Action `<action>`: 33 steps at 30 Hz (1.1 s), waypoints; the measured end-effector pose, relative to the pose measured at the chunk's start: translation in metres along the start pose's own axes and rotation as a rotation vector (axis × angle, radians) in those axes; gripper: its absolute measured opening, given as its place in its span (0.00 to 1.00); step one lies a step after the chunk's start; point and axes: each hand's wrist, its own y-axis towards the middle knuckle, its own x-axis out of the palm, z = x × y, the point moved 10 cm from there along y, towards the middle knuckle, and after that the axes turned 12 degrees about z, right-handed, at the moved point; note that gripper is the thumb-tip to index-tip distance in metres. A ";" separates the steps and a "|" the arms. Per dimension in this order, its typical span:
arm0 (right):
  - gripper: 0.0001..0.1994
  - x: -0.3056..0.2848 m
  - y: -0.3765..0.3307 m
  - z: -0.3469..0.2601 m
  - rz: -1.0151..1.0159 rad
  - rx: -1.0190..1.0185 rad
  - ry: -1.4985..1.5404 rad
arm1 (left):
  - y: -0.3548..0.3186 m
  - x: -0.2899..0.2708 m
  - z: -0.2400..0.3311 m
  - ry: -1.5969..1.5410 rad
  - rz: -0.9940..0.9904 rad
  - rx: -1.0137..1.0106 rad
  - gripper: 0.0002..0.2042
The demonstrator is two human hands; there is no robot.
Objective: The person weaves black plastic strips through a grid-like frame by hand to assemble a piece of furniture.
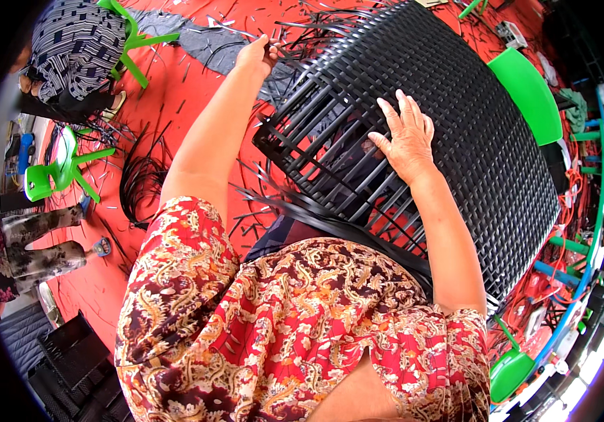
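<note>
A large black woven wicker furniture piece [421,91] lies tilted in front of me. Most of its surface is tightly woven. Near my lap, bare parallel slats [344,172] show with gaps between them. My right hand [409,141] rests on the boundary between weave and slats, its fingers spread. Out past the piece's left edge, my left hand [258,56] is closed, thumb and fingers pinched on a thin black plastic strip among loose ends. A bundle of black strips [316,214] runs across my lap.
Black strip scraps litter the red floor covering [168,91]. Green plastic chairs stand at left [62,165] and right [527,95]. A seated person [77,49] is at upper left; another person's legs [48,243] show below. A blue and green rail [601,183] curves along the right.
</note>
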 end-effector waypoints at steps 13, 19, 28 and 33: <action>0.23 -0.036 0.011 -0.015 0.274 -0.023 0.142 | 0.041 -0.067 -0.001 0.483 -0.162 0.008 0.23; 0.13 -0.155 -0.107 0.019 0.500 0.145 0.332 | -0.088 -0.021 0.031 0.533 -0.248 0.569 0.16; 0.06 -0.237 -0.403 0.186 0.616 0.849 -0.229 | -0.408 0.136 -0.181 1.133 -1.041 0.522 0.12; 0.09 -0.225 -0.399 0.165 0.528 0.754 -0.341 | -0.501 0.171 -0.297 1.269 -1.552 0.909 0.13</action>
